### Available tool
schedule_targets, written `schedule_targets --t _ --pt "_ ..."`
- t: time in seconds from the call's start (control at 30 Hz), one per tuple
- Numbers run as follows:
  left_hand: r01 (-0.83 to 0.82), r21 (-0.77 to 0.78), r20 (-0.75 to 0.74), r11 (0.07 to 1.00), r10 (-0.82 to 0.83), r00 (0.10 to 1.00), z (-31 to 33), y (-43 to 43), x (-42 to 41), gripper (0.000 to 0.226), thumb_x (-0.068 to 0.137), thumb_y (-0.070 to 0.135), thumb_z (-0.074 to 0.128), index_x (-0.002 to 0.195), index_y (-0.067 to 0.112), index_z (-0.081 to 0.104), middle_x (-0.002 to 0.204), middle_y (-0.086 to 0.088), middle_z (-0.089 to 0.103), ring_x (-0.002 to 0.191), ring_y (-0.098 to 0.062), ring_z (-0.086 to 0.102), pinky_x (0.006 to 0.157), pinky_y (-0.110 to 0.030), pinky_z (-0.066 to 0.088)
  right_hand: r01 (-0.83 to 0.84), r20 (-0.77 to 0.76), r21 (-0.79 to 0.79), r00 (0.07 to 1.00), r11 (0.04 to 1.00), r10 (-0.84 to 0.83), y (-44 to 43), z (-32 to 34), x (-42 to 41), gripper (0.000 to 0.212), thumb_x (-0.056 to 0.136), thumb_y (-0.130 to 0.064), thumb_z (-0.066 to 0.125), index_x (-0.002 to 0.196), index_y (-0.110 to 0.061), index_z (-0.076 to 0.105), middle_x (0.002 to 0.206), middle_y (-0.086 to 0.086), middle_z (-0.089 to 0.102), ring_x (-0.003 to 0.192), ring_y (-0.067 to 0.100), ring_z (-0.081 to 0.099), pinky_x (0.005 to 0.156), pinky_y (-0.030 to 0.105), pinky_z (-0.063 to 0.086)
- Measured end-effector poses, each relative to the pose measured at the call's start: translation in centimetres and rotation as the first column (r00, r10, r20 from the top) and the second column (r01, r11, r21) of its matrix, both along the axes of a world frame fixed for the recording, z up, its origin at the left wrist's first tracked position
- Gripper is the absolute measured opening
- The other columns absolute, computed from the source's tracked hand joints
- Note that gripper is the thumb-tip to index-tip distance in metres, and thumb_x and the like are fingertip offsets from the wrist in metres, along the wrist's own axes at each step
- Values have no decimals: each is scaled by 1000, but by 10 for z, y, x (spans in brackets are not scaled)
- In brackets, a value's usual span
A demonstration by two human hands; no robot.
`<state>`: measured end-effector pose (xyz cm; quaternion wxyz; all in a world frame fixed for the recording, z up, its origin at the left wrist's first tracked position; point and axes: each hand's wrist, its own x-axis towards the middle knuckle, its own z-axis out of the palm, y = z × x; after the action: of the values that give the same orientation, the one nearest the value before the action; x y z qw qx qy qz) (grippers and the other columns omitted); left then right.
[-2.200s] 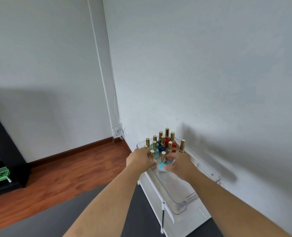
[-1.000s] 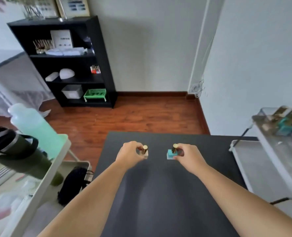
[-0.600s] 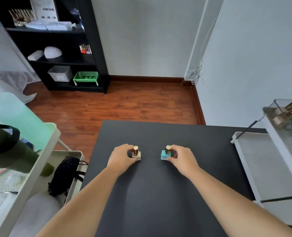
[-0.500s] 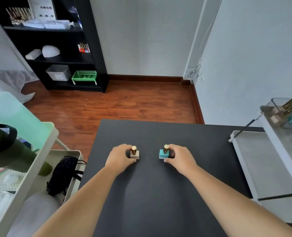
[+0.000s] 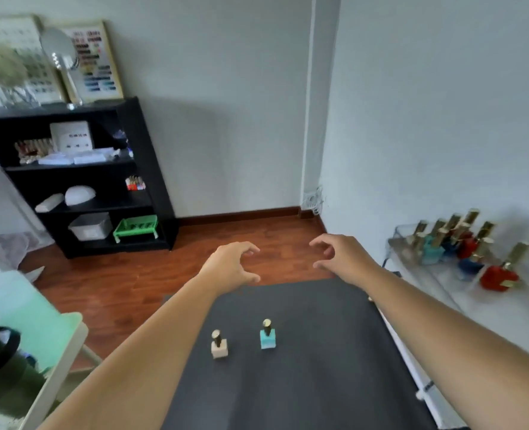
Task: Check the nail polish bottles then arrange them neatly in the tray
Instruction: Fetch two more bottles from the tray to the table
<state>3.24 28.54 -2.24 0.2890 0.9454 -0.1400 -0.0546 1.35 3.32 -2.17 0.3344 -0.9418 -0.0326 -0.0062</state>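
Head view shows two square nail polish bottles with gold caps standing upright on the matte black tabletop [image 5: 303, 383]: a pale beige bottle [image 5: 219, 347] on the left and a light turquoise bottle [image 5: 267, 336] just beside it on the right, apart from each other. More gold-capped bottles [image 5: 461, 246], red, dark blue and teal, cluster in the clear plastic tray [image 5: 412, 243] off to my right, but they are blurred and I cannot count them; the tray's near end runs out of frame. My left hand [image 5: 230, 265] and right hand [image 5: 337, 256] hang in the air beyond both table bottles, empty, fingers curled and spread, touching nothing. At the left edge, a green translucent bottle [image 5: 18, 308] and a dark object are cut off and smeared.
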Motion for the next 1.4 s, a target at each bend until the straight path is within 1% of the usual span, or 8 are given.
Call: schedule_targets --t 0.13,0.3,0.6,0.73,0.87,1.03,1.2,1.4 --pt "166 -27 129 986 -161 978 39 -88 8 51 68 29 78 115 29 60 109 0 66 93 -16 61 84 -27 46 132 94 5 987 991 -132 -65 39 -19 39 72 -20 76 109 -25 64 107 -1 66 91 16 58 80 29 45" --pt "342 -47 184 939 -328 926 57 -200 -2 46 72 27 74 116 26 59 114 6 64 91 -13 61 90 -32 48 352 194 6 918 936 -346 -160 63 -66 32 72 -15 74 103 -23 67 86 -9 63 85 17 60 70 24 38" --pt "462 6 91 887 -461 883 37 -323 -31 42 78 26 71 117 15 59 119 -3 62 107 -22 57 89 -34 48 556 181 -45 822 830 -540 -270 37 -120 35 75 -26 73 109 -23 64 115 -6 66 96 15 58 88 34 45" --pt "366 16 64 930 -367 928 24 -351 -35 33 78 26 70 108 14 62 99 1 59 68 -8 47 53 -19 30 519 113 -157 854 840 -507 -285 22 -113 36 76 -34 71 111 -32 61 120 -13 63 116 16 51 97 39 31" --pt "292 9 -11 956 -292 956 12 -374 -33 36 77 21 72 108 6 61 97 -5 60 81 -19 54 71 -29 49 437 43 -157 899 886 -436 -290 10 -102 39 72 -37 74 109 -38 60 120 -18 62 122 13 44 91 36 22" --pt "219 -38 -45 975 -220 974 2 -390 -33 21 76 22 72 90 9 62 84 -6 62 74 -21 57 53 -26 40 352 5 -208 933 913 -359 -292 0 -86 38 73 -34 74 109 -35 62 119 -14 64 120 15 45 88 37 20" --pt "178 18 -42 984 -177 983 -1 -395 -35 18 80 23 71 90 10 65 86 -8 65 75 -25 60 62 -33 48 290 64 -416 955 862 -290 -292 -10 -80 20 75 -40 69 91 -28 65 111 1 61 120 21 40 91 41 23" --pt "222 -66 37 973 -219 975 10 -378 -43 20 78 29 72 87 11 69 86 -7 69 80 -24 63 67 -32 52 374 153 -365 927 852 -341 -296 -2 -85 23 73 -40 72 94 -31 68 117 -2 62 126 17 40 101 45 17"
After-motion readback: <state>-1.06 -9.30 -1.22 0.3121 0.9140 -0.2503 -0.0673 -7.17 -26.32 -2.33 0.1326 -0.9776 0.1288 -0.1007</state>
